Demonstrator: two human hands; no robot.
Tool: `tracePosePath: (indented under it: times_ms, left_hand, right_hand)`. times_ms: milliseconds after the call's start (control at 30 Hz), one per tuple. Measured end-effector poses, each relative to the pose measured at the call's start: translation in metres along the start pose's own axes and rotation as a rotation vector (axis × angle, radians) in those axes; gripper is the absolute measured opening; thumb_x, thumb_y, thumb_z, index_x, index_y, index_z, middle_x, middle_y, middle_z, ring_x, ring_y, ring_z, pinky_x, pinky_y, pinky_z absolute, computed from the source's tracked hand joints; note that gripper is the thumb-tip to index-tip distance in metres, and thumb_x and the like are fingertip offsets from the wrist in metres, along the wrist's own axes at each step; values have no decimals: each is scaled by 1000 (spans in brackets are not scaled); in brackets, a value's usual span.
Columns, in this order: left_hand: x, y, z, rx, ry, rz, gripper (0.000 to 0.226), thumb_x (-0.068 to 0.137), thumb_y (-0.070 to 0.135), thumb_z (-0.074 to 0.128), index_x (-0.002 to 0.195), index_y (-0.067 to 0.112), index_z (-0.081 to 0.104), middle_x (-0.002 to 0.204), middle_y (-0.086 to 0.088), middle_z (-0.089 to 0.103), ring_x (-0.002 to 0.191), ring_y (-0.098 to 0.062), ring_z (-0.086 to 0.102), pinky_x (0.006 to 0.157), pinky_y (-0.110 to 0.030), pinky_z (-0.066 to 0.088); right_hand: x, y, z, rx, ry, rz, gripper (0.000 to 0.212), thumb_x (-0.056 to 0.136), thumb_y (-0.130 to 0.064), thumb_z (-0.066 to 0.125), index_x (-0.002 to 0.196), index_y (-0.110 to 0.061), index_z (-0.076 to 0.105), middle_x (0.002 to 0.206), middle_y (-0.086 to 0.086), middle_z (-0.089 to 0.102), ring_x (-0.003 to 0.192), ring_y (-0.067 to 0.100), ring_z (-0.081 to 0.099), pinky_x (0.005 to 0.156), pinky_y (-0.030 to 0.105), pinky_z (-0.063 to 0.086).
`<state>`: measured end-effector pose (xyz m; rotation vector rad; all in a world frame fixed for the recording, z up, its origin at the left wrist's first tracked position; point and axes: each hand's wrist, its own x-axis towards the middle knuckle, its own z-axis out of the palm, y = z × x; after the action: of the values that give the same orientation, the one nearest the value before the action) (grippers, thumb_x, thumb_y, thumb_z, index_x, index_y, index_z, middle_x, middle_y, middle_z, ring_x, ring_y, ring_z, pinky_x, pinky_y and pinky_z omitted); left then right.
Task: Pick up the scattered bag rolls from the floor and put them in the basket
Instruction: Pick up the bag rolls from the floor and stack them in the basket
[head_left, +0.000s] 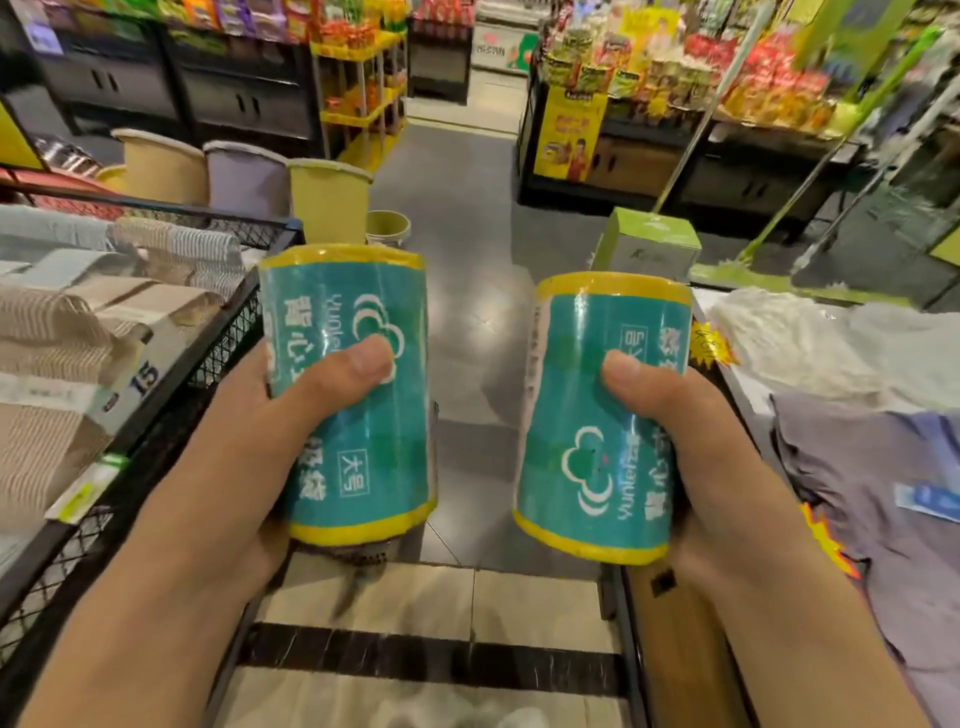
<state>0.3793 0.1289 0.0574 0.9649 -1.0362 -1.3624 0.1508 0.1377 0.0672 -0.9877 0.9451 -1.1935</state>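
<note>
Head view looks down a shop aisle with a grey tiled floor (467, 218), a black wire-mesh basket (228, 332) on the left filled with folded striped cloths (78, 322), and a bin on the right heaped with white and grey fabric (831, 353). Beyond the basket stand round plastic buckets (327, 200) in yellow, tan and lilac. The left hand (291, 415) grips one bag roll (348, 395) and the right hand (691, 441) grips another roll (597, 415), both upright teal cylinders with yellow ends in glossy wrap, held apart above the floor.
</note>
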Motion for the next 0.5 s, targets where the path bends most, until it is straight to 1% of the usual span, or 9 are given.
tracePosePath:
  times_ms: [100,200,267,300,400,433,500]
  left_hand:
    - [52,-14,13,-3,29,-20,75,32,61,91,100,32,76,101,-5,78,86,-25,77,61,-34,61]
    - [103,-26,28,1,60,-21,74,40,58,91,107,31,74,106,-6,77,90,-28,76,64,-38,61]
    - [135,-33,39,4,111,-23,76,42,57,91,110,29,73,107,-7,76,92,-28,76,66,-38,61]
    - [150,-35,45,13,142,-30,78,41,57,91,111,28,73,108,-7,76,93,-28,75,66,-38,61]
    - [191,-39,61,30,226,-37,82,41,58,91,114,25,72,109,-9,76,94,-30,75,68,-40,61]
    - [202,-39,65,26,243,-35,80,42,57,91,113,25,72,109,-9,76,94,-31,75,68,-40,61]
    - [225,-41,70,13,284,-27,73,41,55,92,107,27,75,109,-8,76,93,-29,75,67,-39,61]
  right_hand:
    - [54,-4,-28,-8,-11,0,40,62,-38,75,98,-22,78,99,11,77,84,28,77,67,38,62]
    - [112,-7,-58,-30,-23,-1,38,62,-40,75,96,-24,79,98,10,77,85,28,76,69,40,62]
    - [152,-12,-78,-47,-44,19,36,61,-41,75,94,-26,79,98,9,78,85,27,76,70,41,63]
    - [172,-16,-87,-79,-55,34,34,64,-41,75,94,-26,79,99,7,78,86,25,77,73,42,63]
    - [228,-28,-112,-253,-89,37,29,79,-40,69,104,-26,74,103,-3,78,94,14,75,91,47,58]
    - [246,-31,-117,-275,-106,34,29,81,-40,66,106,-26,73,103,-5,78,95,12,75,93,46,57]
    - [281,-34,-123,-290,-139,42,30,81,-41,66,106,-26,72,102,-7,78,95,10,74,92,44,57]
